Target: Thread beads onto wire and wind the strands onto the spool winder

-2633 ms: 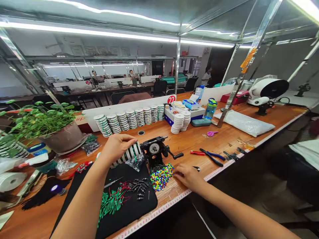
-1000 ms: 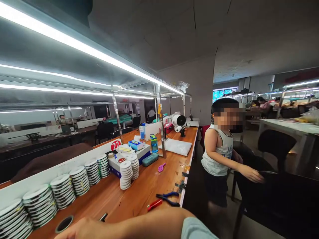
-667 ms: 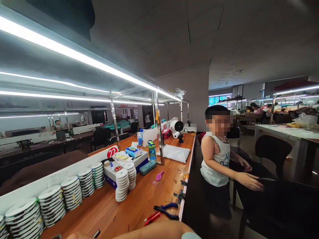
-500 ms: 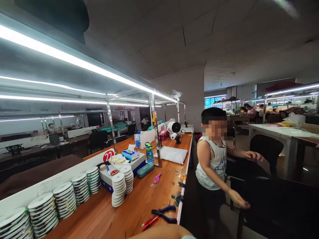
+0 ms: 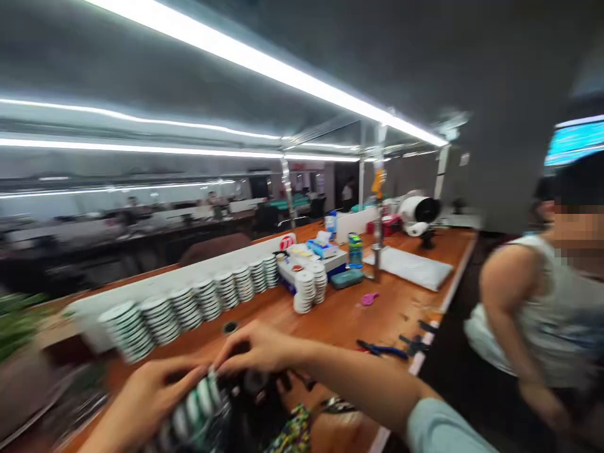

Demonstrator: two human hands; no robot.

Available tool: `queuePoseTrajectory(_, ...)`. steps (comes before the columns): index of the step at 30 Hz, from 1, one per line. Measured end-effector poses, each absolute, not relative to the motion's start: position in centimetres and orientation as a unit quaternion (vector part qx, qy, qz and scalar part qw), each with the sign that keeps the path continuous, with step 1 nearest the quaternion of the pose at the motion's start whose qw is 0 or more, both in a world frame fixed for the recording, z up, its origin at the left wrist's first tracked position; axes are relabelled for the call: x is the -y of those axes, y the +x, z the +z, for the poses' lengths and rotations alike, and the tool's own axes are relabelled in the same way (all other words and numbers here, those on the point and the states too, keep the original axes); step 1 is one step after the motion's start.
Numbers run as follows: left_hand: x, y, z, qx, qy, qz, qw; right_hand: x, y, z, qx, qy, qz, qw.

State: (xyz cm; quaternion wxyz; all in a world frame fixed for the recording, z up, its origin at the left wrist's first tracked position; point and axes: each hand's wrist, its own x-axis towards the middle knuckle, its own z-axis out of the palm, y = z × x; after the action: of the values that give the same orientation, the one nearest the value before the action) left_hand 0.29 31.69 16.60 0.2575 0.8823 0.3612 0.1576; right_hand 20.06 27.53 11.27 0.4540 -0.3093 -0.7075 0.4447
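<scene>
Both hands are low in the view, close together and blurred. My left hand (image 5: pixel 146 396) is curved over a sideways row of white spools (image 5: pixel 193 406) with green bands, its fingers resting against them. Fingertips of my right hand (image 5: pixel 259 352) come together at the right end of that row; whatever is between them is too smeared to make out. Below the right hand is a dark object (image 5: pixel 255 402), partly hidden. A patch of many small coloured pieces (image 5: pixel 292 431) lies beside it.
Stacks of white spools (image 5: pixel 193 305) line the white divider. Shorter white stacks (image 5: pixel 304 292) stand by a box. Further right are a pink item (image 5: pixel 369 299), blue-handled pliers (image 5: pixel 384 350), a bottle (image 5: pixel 355 250) and a white packet (image 5: pixel 410 267). A person (image 5: pixel 523 302) stands beyond the table's right edge.
The view has swung left and down, so the table things and the person appear further right. Both my hands and the sideways spools have come into view; before, only part of an arm showed.
</scene>
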Motion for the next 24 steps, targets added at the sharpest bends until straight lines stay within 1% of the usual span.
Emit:
queuePoseTrajectory(2, -30.2, -1.8, 16.2, -0.426, 0.845, 0.149, 0.288, -27.9, 19.5, 9.8, 0.673, -0.297, 0.491, 0.466)
queuePoseTrajectory(5, -29.5, -1.9, 15.7, -0.435, 0.823, 0.166, 0.325, -27.8, 19.3, 8.7, 0.654, -0.289, 0.530, 0.456)
queuePoseTrajectory(9, -29.5, -1.2, 15.2, -0.438, 0.815, 0.181, 0.333, -27.0, 19.4, 8.8, 0.635, -0.299, 0.557, 0.445)
queuePoseTrajectory(18, -29.2, -1.5, 15.0, -0.431, 0.816, 0.188, 0.335, -26.6, 19.4, 9.2, 0.632, -0.303, 0.564, 0.437)
queuePoseTrajectory(24, -29.2, -1.4, 14.9, -0.425, 0.814, 0.196, 0.343, -26.5, 19.2, 9.0, 0.648, -0.316, 0.542, 0.431)
